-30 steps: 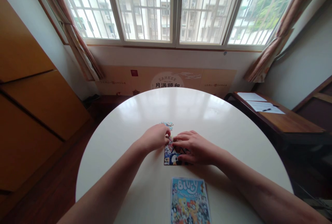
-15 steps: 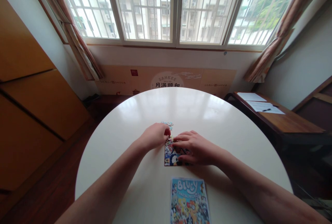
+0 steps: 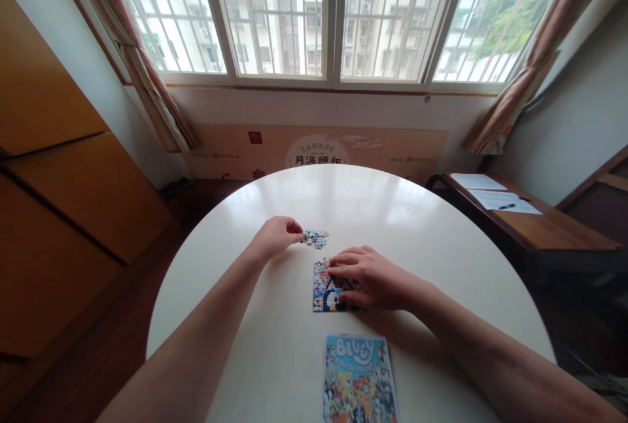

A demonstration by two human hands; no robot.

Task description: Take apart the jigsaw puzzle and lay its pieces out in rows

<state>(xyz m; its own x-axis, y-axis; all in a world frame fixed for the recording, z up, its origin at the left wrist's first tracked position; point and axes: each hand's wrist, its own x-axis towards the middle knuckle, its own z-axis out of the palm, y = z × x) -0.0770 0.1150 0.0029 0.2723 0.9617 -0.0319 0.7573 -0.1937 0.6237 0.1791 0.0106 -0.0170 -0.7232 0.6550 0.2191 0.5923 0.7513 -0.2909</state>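
Note:
A small partly built jigsaw (image 3: 324, 292) lies in the middle of the round white table (image 3: 402, 227). My right hand (image 3: 371, 277) rests flat on it, fingers stretched out, covering its right part. My left hand (image 3: 276, 236) is farther back, fingers curled in a pinch at the edge of a small pile of loose puzzle pieces (image 3: 314, 237). Whether a piece is between its fingertips I cannot make out. A colourful "Bluey" picture card (image 3: 358, 378) lies at the near edge of the table.
A low wooden side table (image 3: 549, 227) with papers (image 3: 490, 191) and a pen stands at the right. Wooden cabinets (image 3: 59, 201) line the left wall. A barred window with curtains and a printed cardboard panel (image 3: 318, 148) are behind the table.
My left hand has left the jigsaw's top-left corner and moved back and left to the pile of loose pieces. My right hand has stayed on the jigsaw.

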